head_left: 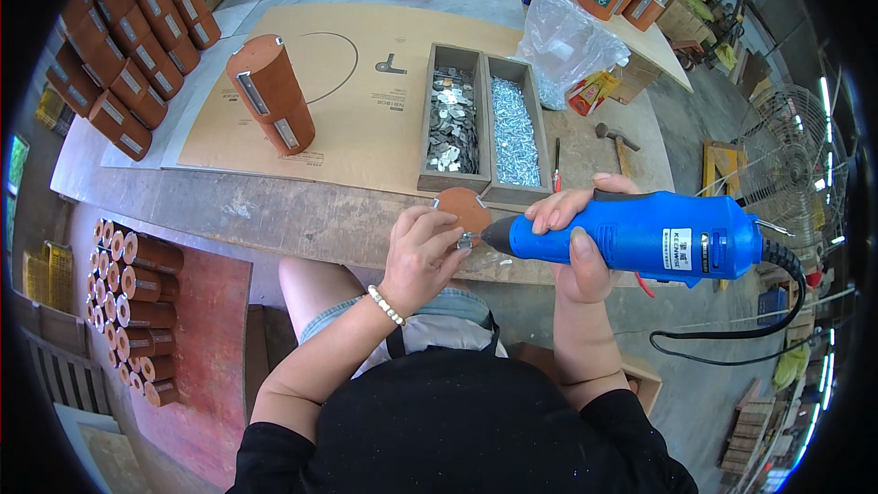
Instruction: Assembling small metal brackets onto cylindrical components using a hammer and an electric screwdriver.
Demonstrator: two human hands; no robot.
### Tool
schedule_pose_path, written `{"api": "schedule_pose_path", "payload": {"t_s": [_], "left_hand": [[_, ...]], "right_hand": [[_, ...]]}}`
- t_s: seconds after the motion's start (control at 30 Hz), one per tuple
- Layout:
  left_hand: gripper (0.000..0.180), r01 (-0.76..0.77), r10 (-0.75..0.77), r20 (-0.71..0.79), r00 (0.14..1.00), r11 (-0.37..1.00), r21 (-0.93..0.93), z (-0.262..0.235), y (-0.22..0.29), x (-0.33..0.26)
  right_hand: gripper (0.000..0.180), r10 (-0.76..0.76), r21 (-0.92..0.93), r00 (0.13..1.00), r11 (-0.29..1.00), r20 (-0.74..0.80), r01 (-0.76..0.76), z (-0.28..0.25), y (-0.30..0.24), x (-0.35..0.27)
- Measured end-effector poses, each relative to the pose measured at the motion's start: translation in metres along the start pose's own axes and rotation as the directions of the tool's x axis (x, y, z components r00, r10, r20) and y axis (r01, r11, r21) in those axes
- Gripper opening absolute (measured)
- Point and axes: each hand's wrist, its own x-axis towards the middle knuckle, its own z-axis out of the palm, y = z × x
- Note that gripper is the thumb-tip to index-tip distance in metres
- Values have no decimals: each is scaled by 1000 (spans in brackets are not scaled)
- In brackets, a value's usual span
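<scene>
Round reddish-brown wooden cylinder, small metal plate on its side.

The left hand covers most of the brown cylinder it steadies at the frame's centre, so only the round end face shows, and the small metal piece where the tip of the blue electric screwdriver meets it is too small to make out. The right hand wraps the tool's body and hides its underside, and the black cord runs into the dark fisheye rim at the right. At the upper left the rows of brown cylinders are cut off by the rim, while the contents of the two wooden trays are too fine to tell piece by piece.
</scene>
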Motion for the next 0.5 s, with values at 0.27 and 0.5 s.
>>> {"api": "schedule_pose_path", "payload": {"t_s": [0.27,0.5], "left_hand": [[30,16,-16,-5,1000,999,-36,1,-1,-1],[30,9,-9,5,1000,999,-49,0,-3,-1]], "right_hand": [[52,-3,-25,998,1000,62,5,0,4,0],[52,16,-54,995,998,100,-11,3,4,2]]}}
